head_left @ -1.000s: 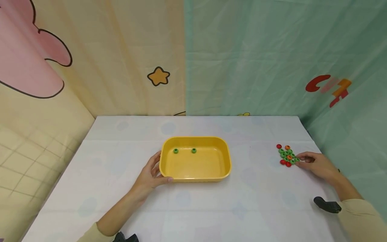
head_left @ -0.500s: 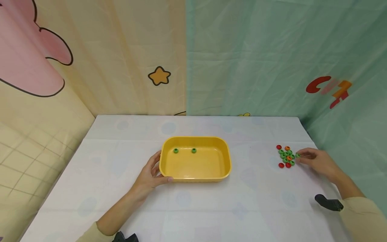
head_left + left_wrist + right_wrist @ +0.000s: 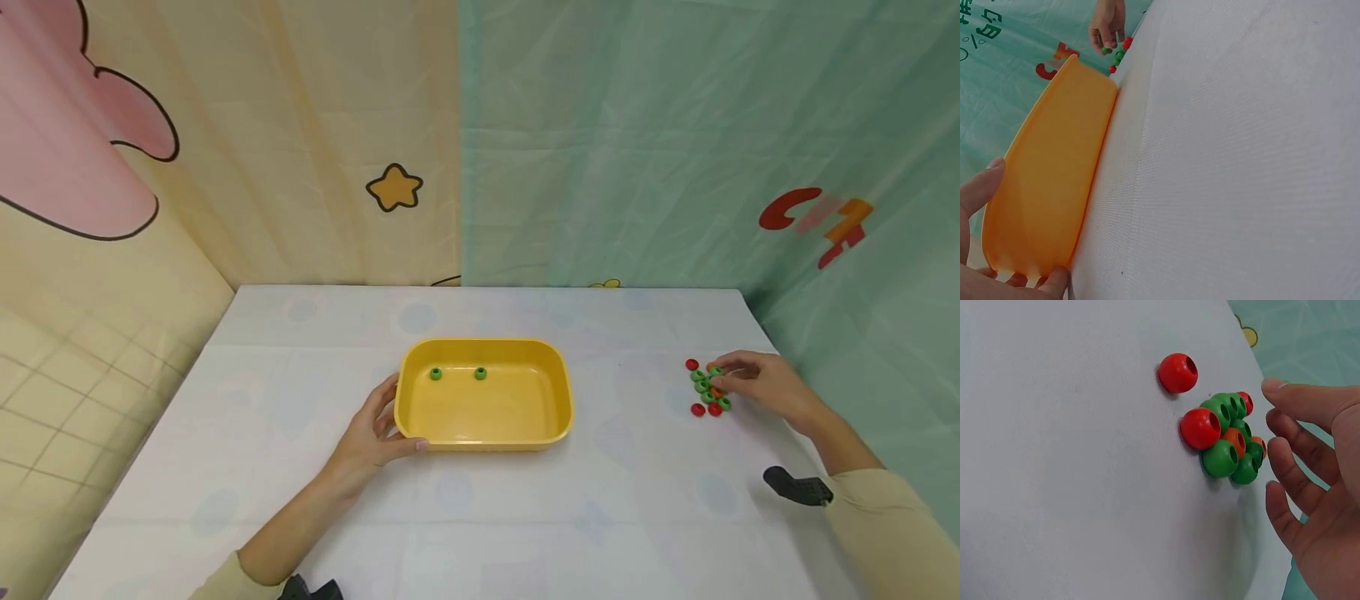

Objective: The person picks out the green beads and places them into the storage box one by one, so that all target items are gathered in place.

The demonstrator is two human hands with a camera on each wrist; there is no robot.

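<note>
My left hand (image 3: 363,450) grips the left end of a shallow yellow tray (image 3: 483,417), thumb on the front rim and the other fingers round the side. Inside the tray, towards the back, lie two green beads (image 3: 481,374). At the right, my right hand (image 3: 768,387) is over a small cluster of beads and pinches a green bead (image 3: 1106,50), seen at its fingertips in the left wrist view. Its grip on that bead is hidden in the right wrist view. The cluster holds several green beads (image 3: 1220,459), red beads (image 3: 1200,429) and orange beads (image 3: 1234,443).
A white cloth with pale spots covers the table (image 3: 495,517). Printed curtains (image 3: 600,167) hang along the back and both sides. One red bead (image 3: 1178,373) sits slightly apart from the cluster.
My right hand has drawn a green bead away from the cluster's right side, then moved left and back with it over the other beads. The left hand and tray stay put.
</note>
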